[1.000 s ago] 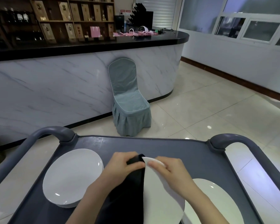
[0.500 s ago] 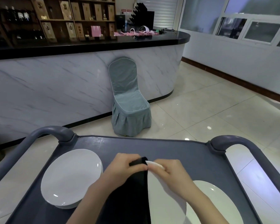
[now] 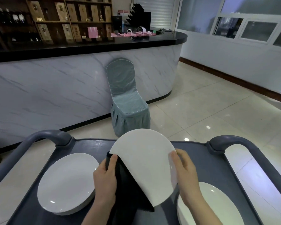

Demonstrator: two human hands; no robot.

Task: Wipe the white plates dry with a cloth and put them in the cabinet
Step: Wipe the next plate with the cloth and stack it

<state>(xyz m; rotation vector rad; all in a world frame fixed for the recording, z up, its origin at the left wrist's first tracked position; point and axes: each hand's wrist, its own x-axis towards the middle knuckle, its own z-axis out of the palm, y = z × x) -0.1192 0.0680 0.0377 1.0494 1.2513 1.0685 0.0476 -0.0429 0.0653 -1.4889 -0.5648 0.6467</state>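
Rotated from edge-on to face-on, the plate (image 3: 144,159) now stands tilted at lower centre, above the cart (image 3: 91,146). Left hand (image 3: 105,179) pinches the dark cloth (image 3: 128,190) against its left rim; right hand (image 3: 186,174) curls round the right rim. Probably stiff, slick, breakable: hold opposite rims.

left hand (image 3: 105,177), right hand (image 3: 185,172) bare; forearms bare.
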